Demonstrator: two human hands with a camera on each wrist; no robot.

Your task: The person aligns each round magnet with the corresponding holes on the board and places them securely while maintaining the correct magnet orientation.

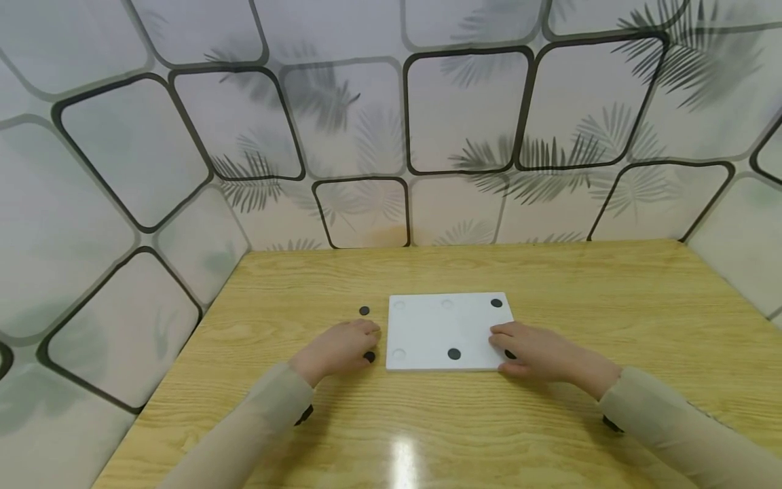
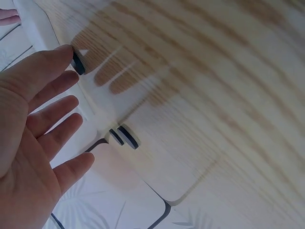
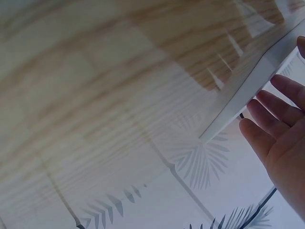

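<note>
A white board (image 1: 424,333) with shallow round recesses lies flat on the wooden table. Black discs (image 1: 454,354) sit in some recesses. My left hand (image 1: 339,348) is left of the board, fingers loosely extended; its thumb (image 2: 57,62) touches or nearly touches the edge of a black disc (image 2: 78,62) on the table. Whether it pinches that disc is unclear. Two more black discs (image 2: 128,137) lie close to the left fingers. At the board's right edge, my right hand (image 1: 540,350) rests with fingers extended, partly covering another black disc (image 1: 510,354) at the near right corner.
Another black disc (image 1: 497,303) occupies the board's far right recess. Beyond the back edge of the glossy table (image 1: 305,278), a patterned curtain (image 1: 467,115) hangs and continues on both sides. Both wrists wear dark devices.
</note>
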